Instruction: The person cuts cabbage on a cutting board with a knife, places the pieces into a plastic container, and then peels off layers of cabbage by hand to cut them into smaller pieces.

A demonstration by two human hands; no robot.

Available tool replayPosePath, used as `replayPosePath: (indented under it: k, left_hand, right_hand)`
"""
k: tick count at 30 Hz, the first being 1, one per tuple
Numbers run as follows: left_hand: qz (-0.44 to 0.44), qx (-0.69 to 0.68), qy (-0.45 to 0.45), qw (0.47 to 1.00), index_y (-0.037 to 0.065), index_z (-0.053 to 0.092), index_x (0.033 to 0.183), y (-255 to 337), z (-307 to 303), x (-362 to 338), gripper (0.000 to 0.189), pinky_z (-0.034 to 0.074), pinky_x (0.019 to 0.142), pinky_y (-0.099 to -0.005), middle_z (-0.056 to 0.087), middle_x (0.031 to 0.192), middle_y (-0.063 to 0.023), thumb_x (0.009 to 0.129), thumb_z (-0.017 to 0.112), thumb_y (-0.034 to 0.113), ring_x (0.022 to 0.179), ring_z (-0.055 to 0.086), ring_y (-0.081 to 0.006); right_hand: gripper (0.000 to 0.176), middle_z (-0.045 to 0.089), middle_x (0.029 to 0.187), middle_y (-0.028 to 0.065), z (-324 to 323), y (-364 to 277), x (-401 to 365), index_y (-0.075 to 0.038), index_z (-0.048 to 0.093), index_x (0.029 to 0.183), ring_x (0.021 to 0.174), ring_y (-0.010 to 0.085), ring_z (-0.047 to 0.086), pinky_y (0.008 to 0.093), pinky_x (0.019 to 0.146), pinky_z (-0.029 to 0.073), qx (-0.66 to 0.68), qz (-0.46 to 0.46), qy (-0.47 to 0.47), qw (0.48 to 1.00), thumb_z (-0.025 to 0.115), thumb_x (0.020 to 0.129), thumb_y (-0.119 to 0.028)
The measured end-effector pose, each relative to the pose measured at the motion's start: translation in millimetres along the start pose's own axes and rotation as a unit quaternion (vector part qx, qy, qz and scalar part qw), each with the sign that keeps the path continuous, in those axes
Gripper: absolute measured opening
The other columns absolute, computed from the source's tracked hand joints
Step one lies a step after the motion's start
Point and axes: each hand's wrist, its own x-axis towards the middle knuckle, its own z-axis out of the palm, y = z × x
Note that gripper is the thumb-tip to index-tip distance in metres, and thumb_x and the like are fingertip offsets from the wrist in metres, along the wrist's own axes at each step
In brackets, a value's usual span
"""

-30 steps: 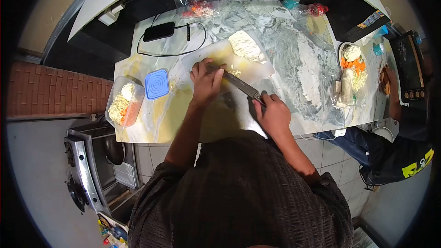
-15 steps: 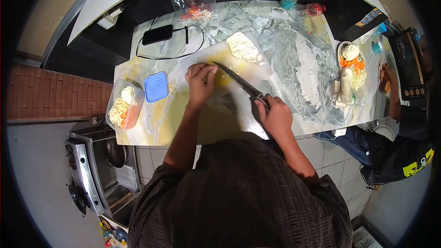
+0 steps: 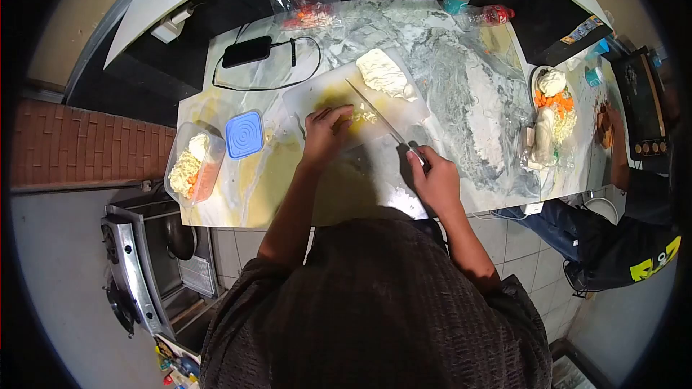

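My right hand (image 3: 435,176) is wrapped round the handle of a long knife (image 3: 379,114), whose blade points up and left over the white cutting board (image 3: 310,94). My left hand (image 3: 326,133) rests at the board's left part, fingers pressed together; what they hold, if anything, is hidden. Small pale chopped pieces (image 3: 366,114) lie between the left fingertips and the blade. A larger white, leafy-looking piece (image 3: 386,74) sits on the board's upper right part.
Left are a blue lid (image 3: 245,135) and a tub of chopped food (image 3: 189,169). Behind lie a black phone-like device (image 3: 246,52) with a cable and a plastic bag (image 3: 306,0). A plate of vegetables (image 3: 553,104) stands right, beside another person's arm (image 3: 618,148).
My left hand has moved down and right, away from the knife tip. The blade has swung upward and shifted slightly, and the chopped pieces now show more clearly.
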Motion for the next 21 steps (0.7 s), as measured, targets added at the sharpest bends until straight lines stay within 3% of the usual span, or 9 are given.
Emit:
replayPosePath:
  k: [3,5,9,14,21]
  left_hand:
    - [-0.024,0.004,-0.004,1.0,0.012,0.07,0.108,4,-4,-2,0.024,0.042,0.094,-0.0372,0.071,0.099,-0.0031,0.084,0.071,0.01,0.099,0.063,-0.0234]
    - [-0.086,0.022,-0.016,0.996,0.013,0.07,0.108,7,-8,-3,0.023,0.035,0.098,-0.0384,0.07,0.097,-0.0015,0.085,0.07,0.012,0.104,0.061,-0.021]
    - [-0.103,0.044,-0.015,0.994,0.015,0.071,0.108,-2,-11,-5,0.022,0.033,0.097,-0.0394,0.069,0.095,-0.0012,0.086,0.07,0.016,0.103,0.06,-0.0207]
    - [-0.095,0.135,0.012,0.986,0.016,0.071,0.106,-10,-10,-8,0.024,0.032,0.095,-0.0425,0.067,0.105,-0.0012,0.083,0.072,0.024,0.109,0.056,-0.0226]
    - [-0.102,0.168,-0.001,0.981,0.016,0.072,0.102,-8,-2,-4,0.022,0.031,0.095,-0.0482,0.064,0.112,-0.0043,0.081,0.071,0.022,0.115,0.049,-0.0272]
  right_hand:
    - [0.028,0.063,0.064,0.0177,4,8,6,-0.004,0.069,0.097,0.059,0.035,0.064,0.0414,0.056,0.049,-0.015,-0.042,0.035,0.998,0.066,0.09,-0.03]
    - [0.026,0.069,0.08,0.0185,5,10,12,-0.004,0.069,0.098,0.071,0.0374,0.067,0.0441,0.063,0.053,-0.038,-0.031,0.024,0.998,0.068,0.088,-0.028]
    - [0.024,0.069,0.086,0.0183,14,18,23,-0.005,0.068,0.099,0.074,0.0376,0.067,0.0448,0.064,0.053,-0.042,-0.059,0.047,0.996,0.068,0.088,-0.026]
    - [0.021,0.067,0.089,0.0155,23,23,38,-0.005,0.067,0.097,0.081,0.0364,0.066,0.0435,0.069,0.053,-0.085,-0.071,0.059,0.992,0.07,0.084,-0.021]
    - [0.023,0.065,0.094,0.0144,26,24,54,-0.005,0.067,0.096,0.084,0.0343,0.063,0.042,0.075,0.051,-0.124,-0.097,0.092,0.983,0.073,0.08,-0.02]
